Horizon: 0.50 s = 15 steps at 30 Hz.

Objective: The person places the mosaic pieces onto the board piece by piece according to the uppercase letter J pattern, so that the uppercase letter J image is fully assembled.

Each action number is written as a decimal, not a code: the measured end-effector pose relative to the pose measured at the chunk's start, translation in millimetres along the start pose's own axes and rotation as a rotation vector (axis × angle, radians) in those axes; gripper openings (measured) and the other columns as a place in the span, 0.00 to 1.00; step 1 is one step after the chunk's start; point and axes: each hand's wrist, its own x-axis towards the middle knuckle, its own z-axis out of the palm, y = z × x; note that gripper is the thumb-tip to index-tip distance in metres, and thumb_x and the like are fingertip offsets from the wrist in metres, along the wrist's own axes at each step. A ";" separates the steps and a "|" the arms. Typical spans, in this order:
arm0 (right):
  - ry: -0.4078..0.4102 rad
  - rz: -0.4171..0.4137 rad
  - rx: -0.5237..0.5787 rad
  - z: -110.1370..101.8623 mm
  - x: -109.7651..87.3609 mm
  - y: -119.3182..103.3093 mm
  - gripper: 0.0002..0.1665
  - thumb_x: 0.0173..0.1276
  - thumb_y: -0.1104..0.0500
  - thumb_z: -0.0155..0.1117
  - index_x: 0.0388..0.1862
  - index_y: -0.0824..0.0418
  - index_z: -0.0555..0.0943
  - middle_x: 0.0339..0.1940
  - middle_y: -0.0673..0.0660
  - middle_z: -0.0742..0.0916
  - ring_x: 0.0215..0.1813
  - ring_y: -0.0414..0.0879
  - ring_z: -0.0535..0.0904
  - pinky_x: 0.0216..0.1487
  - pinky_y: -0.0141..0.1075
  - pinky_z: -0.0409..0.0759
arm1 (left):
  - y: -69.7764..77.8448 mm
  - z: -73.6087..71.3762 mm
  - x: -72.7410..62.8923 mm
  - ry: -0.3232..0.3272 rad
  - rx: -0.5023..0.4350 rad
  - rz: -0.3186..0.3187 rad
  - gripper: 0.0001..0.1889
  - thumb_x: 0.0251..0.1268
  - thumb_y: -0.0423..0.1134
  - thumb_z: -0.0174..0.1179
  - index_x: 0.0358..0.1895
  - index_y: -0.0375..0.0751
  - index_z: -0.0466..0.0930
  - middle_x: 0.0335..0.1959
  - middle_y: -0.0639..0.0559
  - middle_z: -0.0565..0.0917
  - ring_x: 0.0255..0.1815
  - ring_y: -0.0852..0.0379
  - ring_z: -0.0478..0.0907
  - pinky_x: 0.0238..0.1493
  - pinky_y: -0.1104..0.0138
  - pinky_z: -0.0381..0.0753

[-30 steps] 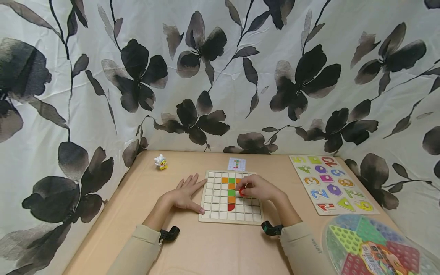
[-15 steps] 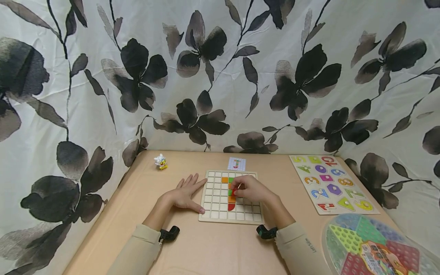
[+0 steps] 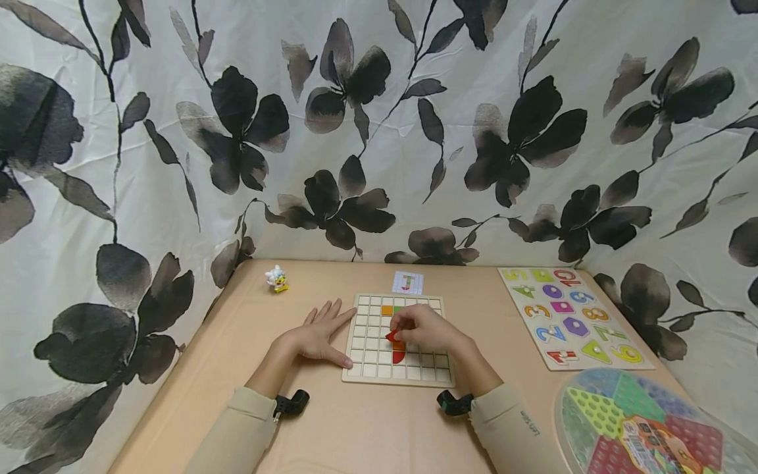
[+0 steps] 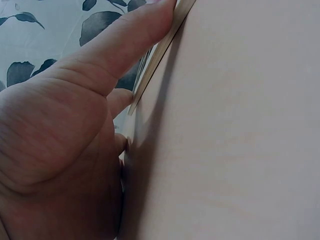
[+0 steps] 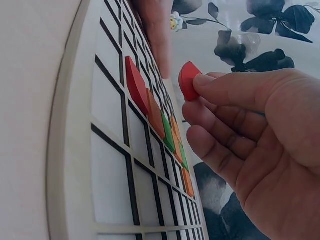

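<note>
My right hand (image 3: 429,327) pinches a red quarter-round block (image 5: 188,81) between thumb and fingers, raised above the white grid board (image 3: 369,359). In the right wrist view, orange and green blocks (image 5: 167,131) sit in a line of cells, with another red rounded block (image 5: 136,86) at the near end. Part of this line is hidden by the right hand in the head view. My left hand (image 3: 308,339) lies with fingers spread on the table at the board's left side. Its thumb (image 4: 145,27) touches the board's edge.
Behind the board lies a small pattern card (image 3: 407,283). A white-and-yellow toy figure (image 3: 276,279) stands at the back left. To the right are a number-and-shape board (image 3: 551,309) and a clear round container (image 3: 639,421) of colourful pieces.
My right hand has moved left across the board, carrying the red block from right of the coloured line to over it and its left side. My left hand has stayed in place.
</note>
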 end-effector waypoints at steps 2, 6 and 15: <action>-0.005 -0.006 0.000 1.5 0.7 -1.3 0.03 0.70 0.65 0.70 0.39 0.57 0.86 0.32 0.47 0.87 0.34 0.41 0.78 0.37 0.31 0.78 | -0.3 0.1 -0.5 -0.002 -0.009 0.005 0.66 0.46 0.73 0.74 0.86 0.53 0.47 0.86 0.33 0.35 0.87 0.34 0.29 0.82 0.37 0.28; -0.014 -0.020 0.004 4.2 1.4 -3.8 0.03 0.70 0.65 0.70 0.39 0.58 0.86 0.33 0.48 0.87 0.34 0.41 0.79 0.39 0.32 0.79 | -0.4 0.7 -0.9 -0.002 -0.021 0.016 0.67 0.46 0.74 0.73 0.86 0.52 0.47 0.86 0.32 0.35 0.87 0.33 0.28 0.82 0.36 0.28; -0.021 -0.014 -0.014 10.1 6.2 -2.4 0.04 0.69 0.65 0.72 0.38 0.56 0.85 0.33 0.46 0.86 0.34 0.39 0.80 0.41 0.32 0.81 | -0.1 0.4 0.4 -0.003 -0.005 0.008 0.66 0.47 0.73 0.74 0.86 0.53 0.46 0.86 0.33 0.35 0.87 0.34 0.29 0.83 0.37 0.28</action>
